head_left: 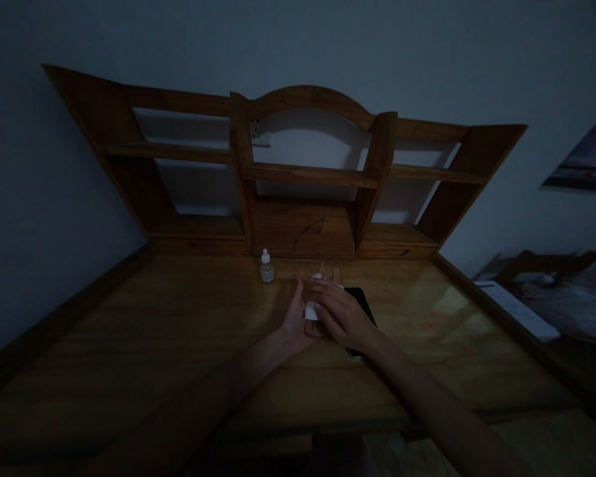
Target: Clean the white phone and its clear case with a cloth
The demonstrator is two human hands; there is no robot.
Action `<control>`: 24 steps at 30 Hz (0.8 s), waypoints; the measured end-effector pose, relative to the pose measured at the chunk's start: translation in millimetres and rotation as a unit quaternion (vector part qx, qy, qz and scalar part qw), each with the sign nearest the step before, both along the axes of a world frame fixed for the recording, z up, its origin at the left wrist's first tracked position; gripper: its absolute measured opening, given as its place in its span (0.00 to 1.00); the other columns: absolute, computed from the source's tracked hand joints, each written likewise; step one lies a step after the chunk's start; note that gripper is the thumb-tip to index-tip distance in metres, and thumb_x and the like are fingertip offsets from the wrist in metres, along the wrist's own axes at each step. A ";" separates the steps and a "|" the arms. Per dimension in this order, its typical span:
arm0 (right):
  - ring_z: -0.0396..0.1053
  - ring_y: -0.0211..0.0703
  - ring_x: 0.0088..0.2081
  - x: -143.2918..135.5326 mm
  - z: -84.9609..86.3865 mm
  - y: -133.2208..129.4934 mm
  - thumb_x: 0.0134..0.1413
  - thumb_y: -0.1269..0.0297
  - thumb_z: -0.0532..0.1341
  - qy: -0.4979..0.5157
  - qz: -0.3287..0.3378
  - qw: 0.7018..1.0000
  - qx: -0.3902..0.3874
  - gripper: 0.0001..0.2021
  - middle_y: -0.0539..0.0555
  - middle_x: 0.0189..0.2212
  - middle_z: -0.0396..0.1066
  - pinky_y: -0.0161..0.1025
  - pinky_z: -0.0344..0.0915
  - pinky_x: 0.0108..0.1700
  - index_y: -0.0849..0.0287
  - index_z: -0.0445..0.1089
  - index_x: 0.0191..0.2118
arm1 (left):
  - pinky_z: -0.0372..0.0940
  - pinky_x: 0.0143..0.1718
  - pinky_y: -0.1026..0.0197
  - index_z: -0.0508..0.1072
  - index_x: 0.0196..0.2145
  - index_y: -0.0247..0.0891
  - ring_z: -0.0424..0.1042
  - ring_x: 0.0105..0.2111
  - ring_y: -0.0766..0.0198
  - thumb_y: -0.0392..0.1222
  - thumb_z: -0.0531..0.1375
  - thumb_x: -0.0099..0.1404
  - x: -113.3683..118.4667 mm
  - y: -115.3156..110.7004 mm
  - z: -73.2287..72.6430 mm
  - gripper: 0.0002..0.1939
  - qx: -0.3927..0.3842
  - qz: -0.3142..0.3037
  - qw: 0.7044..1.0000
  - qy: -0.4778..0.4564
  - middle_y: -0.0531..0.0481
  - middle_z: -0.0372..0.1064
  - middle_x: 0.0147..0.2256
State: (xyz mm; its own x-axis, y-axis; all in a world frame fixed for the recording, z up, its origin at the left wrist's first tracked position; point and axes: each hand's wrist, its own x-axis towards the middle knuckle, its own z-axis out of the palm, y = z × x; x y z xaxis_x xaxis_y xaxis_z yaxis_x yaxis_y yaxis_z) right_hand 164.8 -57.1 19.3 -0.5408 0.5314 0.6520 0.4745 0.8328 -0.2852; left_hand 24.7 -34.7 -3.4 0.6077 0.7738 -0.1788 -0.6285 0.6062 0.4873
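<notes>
Black phone [361, 301] partly hidden behind right hand [344, 313]

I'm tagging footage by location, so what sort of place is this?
Probably a study corner at home: there's a wooden desk with a shelf unit at its back and a wall socket behind.

Dimly lit, a plain wall [318, 40] with a socket [258, 132] stands behind a wooden table [144, 318] topped by a shelf unit [310, 173] with an arched centre.
</notes>
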 end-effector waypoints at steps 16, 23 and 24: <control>0.55 0.44 0.66 -7.5 1.4 -9.5 0.66 0.67 0.53 -0.076 0.068 0.995 -0.021 0.22 0.56 0.63 0.62 0.49 0.56 0.67 0.56 0.61 0.64 | 0.68 0.29 0.61 0.61 0.64 0.38 0.74 0.25 0.62 0.57 0.49 0.70 -18.0 8.4 11.3 0.31 0.021 0.017 0.998 -0.049 0.48 0.73 0.28; 0.59 0.43 0.64 -10.8 -8.0 -4.1 0.66 0.72 0.53 -0.097 0.066 0.992 0.051 0.21 0.59 0.62 0.64 0.45 0.60 0.65 0.59 0.62 0.62 | 0.72 0.35 0.56 0.57 0.67 0.41 0.78 0.37 0.54 0.61 0.48 0.69 -20.8 9.2 7.9 0.34 -0.003 0.004 0.999 -0.042 0.40 0.76 0.41; 0.59 0.43 0.64 -11.1 -8.5 -3.8 0.66 0.72 0.53 -0.104 0.064 0.991 0.056 0.21 0.59 0.62 0.63 0.45 0.60 0.65 0.59 0.62 0.62 | 0.72 0.36 0.55 0.56 0.67 0.41 0.78 0.38 0.54 0.61 0.48 0.70 -20.9 9.6 7.1 0.34 0.000 -0.001 0.999 -0.044 0.40 0.76 0.40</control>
State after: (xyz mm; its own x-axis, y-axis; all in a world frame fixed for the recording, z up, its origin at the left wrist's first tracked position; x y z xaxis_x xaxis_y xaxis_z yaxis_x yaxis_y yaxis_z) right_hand 153.8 -60.9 10.9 -0.7280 0.3811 0.5699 0.4022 0.9106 -0.0951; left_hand 3.9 -25.1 3.7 0.6221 0.7729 -0.1250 -0.6677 0.6071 0.4308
